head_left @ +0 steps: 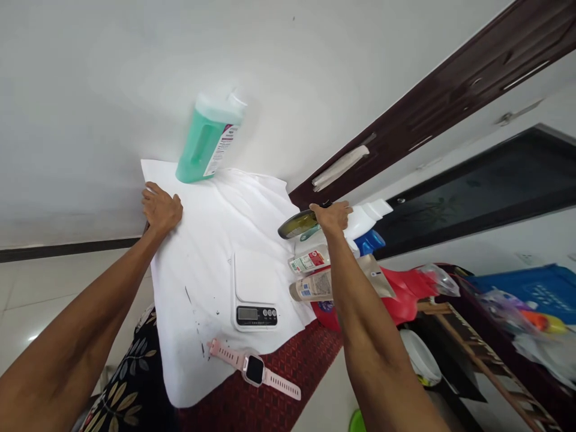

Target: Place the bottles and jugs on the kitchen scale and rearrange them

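Pale wall backs our surface, whose red patterned cover shows beneath a rumpled white cloth. At the cloth's right side is the dark green bottle, our right hand closed around its upper end; whether its base touches the cloth we cannot tell. We judge crowding to be the chief risk: the clear labelled bottle and the beige pouch stand near it, below our forearm, so a low swing of our arm could topple them. The white bottle, close by our knuckles, could be nudged too. Toward the middle lies the white scale, which a slipped bottle might strike. Our left hand rests palm down at the cloth's left edge; we cannot tell if its fingers pinch the fabric. A tug there could shift the scale, tip the green jug beside the wall, or drag the pink watch, which lies partly over the cloth's near edge.
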Available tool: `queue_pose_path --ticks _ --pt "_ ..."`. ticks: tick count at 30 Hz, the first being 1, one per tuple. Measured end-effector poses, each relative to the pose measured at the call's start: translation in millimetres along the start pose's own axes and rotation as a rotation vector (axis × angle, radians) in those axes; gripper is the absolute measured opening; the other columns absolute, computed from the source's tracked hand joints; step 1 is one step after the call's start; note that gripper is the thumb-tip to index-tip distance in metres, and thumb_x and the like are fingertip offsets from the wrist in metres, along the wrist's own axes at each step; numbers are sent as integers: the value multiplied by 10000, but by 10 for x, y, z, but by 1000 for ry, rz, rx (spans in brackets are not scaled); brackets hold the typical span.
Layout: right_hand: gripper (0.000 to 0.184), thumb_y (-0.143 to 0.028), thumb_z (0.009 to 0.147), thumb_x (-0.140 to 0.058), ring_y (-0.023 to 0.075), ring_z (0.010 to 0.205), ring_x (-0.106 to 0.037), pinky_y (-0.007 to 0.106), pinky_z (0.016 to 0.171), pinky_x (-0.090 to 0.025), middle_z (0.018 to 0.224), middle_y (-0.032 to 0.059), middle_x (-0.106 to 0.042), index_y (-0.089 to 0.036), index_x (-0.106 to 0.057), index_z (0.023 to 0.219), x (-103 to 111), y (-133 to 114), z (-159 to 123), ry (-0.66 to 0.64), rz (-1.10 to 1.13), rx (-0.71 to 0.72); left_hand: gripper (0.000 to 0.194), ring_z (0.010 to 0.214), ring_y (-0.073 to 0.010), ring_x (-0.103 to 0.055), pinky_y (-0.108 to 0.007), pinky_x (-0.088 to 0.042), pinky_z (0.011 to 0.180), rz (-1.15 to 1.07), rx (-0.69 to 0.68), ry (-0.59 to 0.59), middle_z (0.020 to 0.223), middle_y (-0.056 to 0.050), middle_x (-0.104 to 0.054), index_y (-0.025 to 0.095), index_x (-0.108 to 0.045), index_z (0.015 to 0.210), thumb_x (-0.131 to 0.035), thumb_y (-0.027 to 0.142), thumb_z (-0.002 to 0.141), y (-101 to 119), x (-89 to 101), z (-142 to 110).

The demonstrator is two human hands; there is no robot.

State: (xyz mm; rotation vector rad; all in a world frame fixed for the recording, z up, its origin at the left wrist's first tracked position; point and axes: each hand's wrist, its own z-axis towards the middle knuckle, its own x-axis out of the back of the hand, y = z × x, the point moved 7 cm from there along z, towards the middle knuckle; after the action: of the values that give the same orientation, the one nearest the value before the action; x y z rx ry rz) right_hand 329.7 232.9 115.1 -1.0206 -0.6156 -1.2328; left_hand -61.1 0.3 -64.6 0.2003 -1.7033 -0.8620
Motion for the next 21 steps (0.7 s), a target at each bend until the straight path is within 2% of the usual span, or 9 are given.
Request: queue_pose_path --ticks 2,5,6,8,11,13,16,18,21 --pt "842 -215 767 -854 518 1532 -457 713 1202 -433 1627 394 -422 -65 -488 1510 120 -201 -62 54 -4 52 906 1440 -498 -569 -640 -547 1136 -22 -1 -5 1582 -438 -457 -119 -224 1706 -583 299 987 0 5 -7" --pt "798 -289 835 -856 469 1648 -275 719 1301 -300 1726 301 -336 -140 -496 1532 117 -853 -285 67 158 307 915 1430 -505 -563 -649 -546 1125 -50 -13 -3 1582 -446 -455 -138 -215 1699 -573 285 971 0 4 -7" --pt "752 -339 854 -860 451 1646 -279 706 1312 -289 1706 273 -378 -164 -524 1503 36 -1132 -402 16 262 381 918 1425 -504 -565 -645 -547 1123 -53 -13 -5 1585 -444 -456 -138 -214 1700 -571 289 970 -5 -2 -5" --pt "775 -449 833 -901 423 1606 -355 661 1315 -321 1650 244 -467 -182 -538 1464 -241 -1734 -688 -176 470 454 918 1421 -498 -568 -632 -550 1120 -53 -8 -6 1590 -433 -460 -128 -219 1704 -566 310 976 -17 -18 1" --pt "937 -614 785 -931 403 1522 -481 598 1254 -437 1567 241 -543 -163 -486 1475 -742 -2572 -1164 -470 666 334 899 1407 -491 -581 -604 -566 1099 -43 -2 14 1580 -428 -476 -114 -238 1706 -556 328 991 -36 -29 4" --pt "1054 -688 751 -942 430 1551 -450 603 1234 -452 1572 268 -508 -139 -440 1498 -948 -2984 -1405 -501 726 211 885 1386 -487 -598 -584 -581 1074 -35 -9 26 1559 -429 -488 -115 -246 1704 -547 330 1001 -38 -30 1" --pt "1089 -698 760 -943 456 1574 -417 638 1202 -464 1571 282 -466 -147 -385 1516 -1097 -3306 -1578 -437 756 36 873 1377 -486 -602 -561 -591 1050 -33 -17 13 1542 -427 -495 -123 -239 1704 -528 342 1023 -33 -29 -7" --pt "1048 -638 785 -952 452 1567 -425 647 1185 -475 1567 275 -451 -169 -363 1514 -1144 -3365 -1598 -393 746 -52 873 1390 -488 -590 -549 -590 1045 -38 -7 -7 1546 -425 -487 -129 -226 1703 -525 340 1030 -34 -27 -13" --pt "1020 -514 797 -967 435 1549 -444 628 1182 -488 1569 262 -439 -182 -333 1523 -1183 -3384 -1580 -373 738 -100 872 1397 -486 -582 -535 -592 1040 -36 3 -22 1546 -422 -479 -129 -221 1702 -534 335 1033 -28 -18 -18"
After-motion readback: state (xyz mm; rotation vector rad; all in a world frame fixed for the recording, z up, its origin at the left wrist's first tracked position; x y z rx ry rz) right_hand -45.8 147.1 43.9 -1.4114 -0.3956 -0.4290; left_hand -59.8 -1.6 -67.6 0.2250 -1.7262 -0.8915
